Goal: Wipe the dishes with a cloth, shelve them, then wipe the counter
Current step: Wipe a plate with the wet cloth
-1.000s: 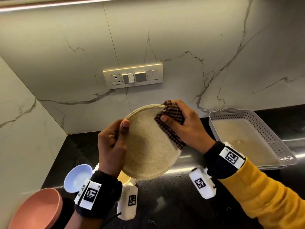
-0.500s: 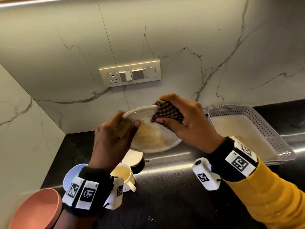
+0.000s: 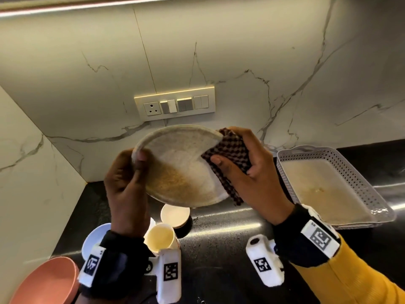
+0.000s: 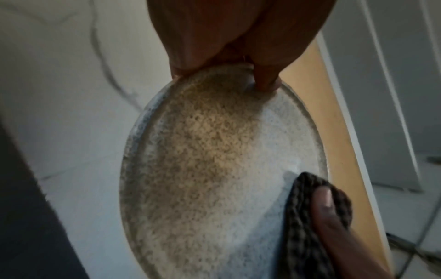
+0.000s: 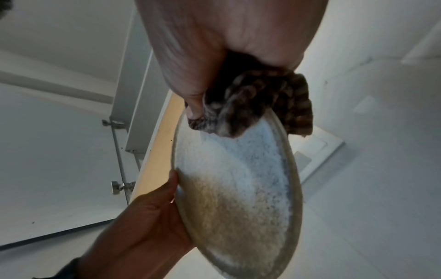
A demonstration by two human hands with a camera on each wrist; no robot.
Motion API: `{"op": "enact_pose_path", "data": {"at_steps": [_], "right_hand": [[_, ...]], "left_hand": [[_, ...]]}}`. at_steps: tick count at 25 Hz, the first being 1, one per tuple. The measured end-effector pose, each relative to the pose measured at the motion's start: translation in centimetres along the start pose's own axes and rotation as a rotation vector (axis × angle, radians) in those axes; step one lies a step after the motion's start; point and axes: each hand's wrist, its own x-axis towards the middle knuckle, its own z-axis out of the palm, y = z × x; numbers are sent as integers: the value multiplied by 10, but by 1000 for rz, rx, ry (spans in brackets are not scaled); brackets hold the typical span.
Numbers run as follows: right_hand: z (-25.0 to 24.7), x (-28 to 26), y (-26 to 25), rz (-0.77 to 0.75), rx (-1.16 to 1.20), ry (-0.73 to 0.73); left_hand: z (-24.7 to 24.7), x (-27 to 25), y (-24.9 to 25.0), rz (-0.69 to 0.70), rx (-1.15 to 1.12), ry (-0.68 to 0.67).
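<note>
Head view, nearest me: my left hand (image 3: pixel 127 185) has its grip closed on the near-left rim of the plate (image 3: pixel 175 172), thumb on the upper face and the other fingers hidden behind it. I hold the plate tilted up off the desk (image 3: pixel 219 260) so its face turns toward me and the cloth can reach all of it. My right hand (image 3: pixel 247 172) grips the checked cloth (image 3: pixel 230 154), bunched into a pad and folded over the plate's right edge, thumb pressing it onto the face, the fingers behind. That fold lets me rub front and back of the rim at once, I judge. The left wrist view shows the same: my thumb (image 4: pixel 264 83) on the rim, the cloth at the opposite edge. The face looks half brownish, half pale; whether that is wetness or only light I cannot tell.

Below the plate, on the desk, stand a cream cup (image 3: pixel 162 238) and a second cup (image 3: pixel 175 213) just behind it, with a pale blue bowl (image 3: pixel 94 235) and a pink bowl (image 3: pixel 46 281) to the plate's lower left, parked close by, waiting their turn I suppose. Right of the plate sits a perforated grey tray (image 3: pixel 355 178). Beyond the plate, on the marble wall, is a switch panel (image 3: pixel 175 105).

Wiping of this plate seems midway; shelving and the desk are not yet done.
</note>
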Motion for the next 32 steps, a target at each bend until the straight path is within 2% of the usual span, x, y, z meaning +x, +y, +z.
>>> {"op": "enact_pose_path", "data": {"at_steps": [2,3,4,7,8,10,12,16,18,20,22,23,27,30,32], "right_hand": [[1,-6,6,44,-9,-15],[0,-7,8,34,-62,-42],[-2,-6,9,-9,-139,-87],[-5,1,5,-179,-411,-291],[-4,4,2,-200,-464,-329],[-2,9,-6,-199,-453,-330],[-3,11,-11,-181,-369,-263],[-8,4,-7,-145,-219,-75],[-8,-2,-3,-95,-157,-41],[-7,-7,0,-68,-131,-58],[-8,-6,2,-79,-175,-103],[-11,-3,1,-91,-227,-132],[-13,10,-3,-197,-591,-346],[0,12,-3,-193,-679,-428],[0,13,-2,-145,-561,-371]], "left_hand": [[-4,-1,-3,-141,-10,-29],[-6,-1,-3,-170,42,-65],[-8,-1,-3,-131,146,-120],[-3,2,0,146,579,-408],[2,2,1,194,651,-462],[7,2,2,214,607,-444],[5,2,0,175,459,-375],[-6,4,-5,-10,98,-193],[-8,-1,-10,-115,-47,-158],[-9,-6,-16,-192,-100,-145],[-9,-9,-18,-222,3,-144],[-10,-9,-18,-185,112,-166],[-3,-1,-7,156,693,-415],[13,0,-3,216,680,-473],[11,3,-7,183,561,-390]]}}
